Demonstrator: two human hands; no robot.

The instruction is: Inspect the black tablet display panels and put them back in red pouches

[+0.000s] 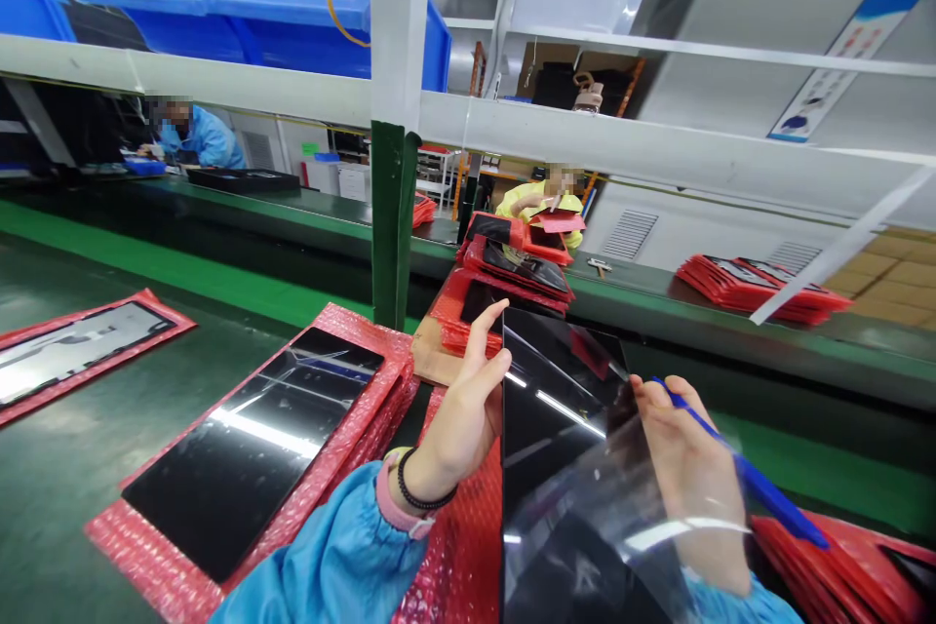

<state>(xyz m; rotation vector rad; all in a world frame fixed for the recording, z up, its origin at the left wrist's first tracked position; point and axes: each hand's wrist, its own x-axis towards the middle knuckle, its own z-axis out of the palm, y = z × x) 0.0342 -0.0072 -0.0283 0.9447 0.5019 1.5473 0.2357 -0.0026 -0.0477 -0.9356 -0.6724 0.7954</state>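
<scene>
The left hand (460, 414), half open, steadies the glossy black panel (563, 448) upright at its left edge; the right hand (691, 468), fingers curled, grips a blue tool (760, 480) and apparently clear film (650, 497).

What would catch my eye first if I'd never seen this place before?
Probably the large glossy black panel held up between the left hand and the right hand, with light streaks across it. Next, the bright blue tool slanting from the right hand, and the blue bins on the shelf above.
</scene>
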